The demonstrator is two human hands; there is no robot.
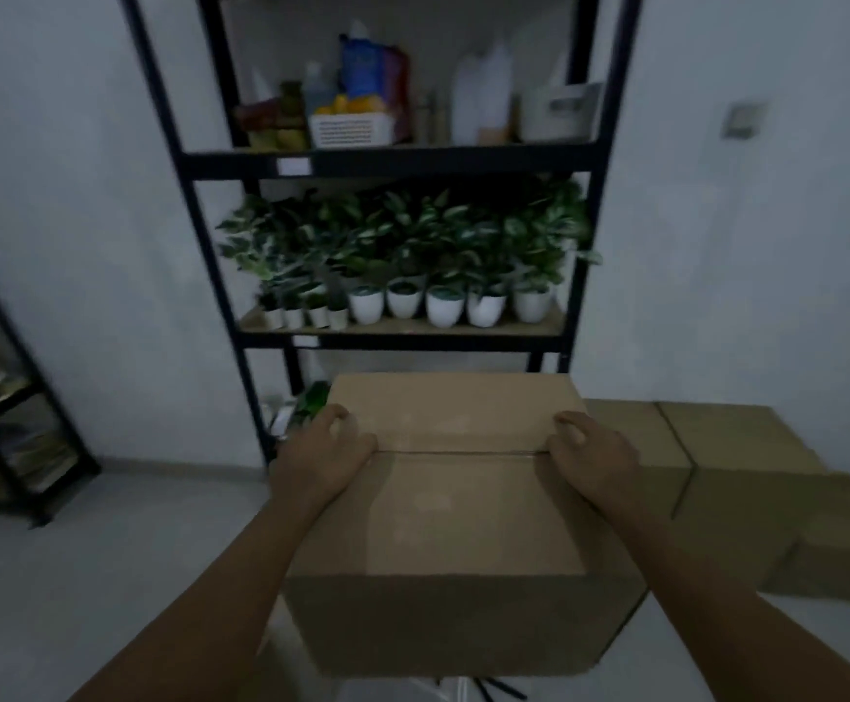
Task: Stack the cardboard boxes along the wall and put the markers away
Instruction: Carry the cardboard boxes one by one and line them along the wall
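A closed brown cardboard box point(455, 504) is held up in front of me, its top seam running across the middle. My left hand point(324, 461) grips its left side at the seam and my right hand point(592, 458) grips its right side, fingers curled over the top edges. More cardboard boxes point(747, 473) lie low on the floor to the right, next to the white wall. Thin dark sticks point(501, 689), perhaps markers, show on the floor below the held box; they are too blurred to tell.
A black metal shelf rack point(392, 162) stands straight ahead against the wall, with potted plants point(412, 276) on one shelf and bottles and a white basket point(351, 129) above. A second dark rack point(12, 423) stands at the left. Grey floor spreads at the lower left.
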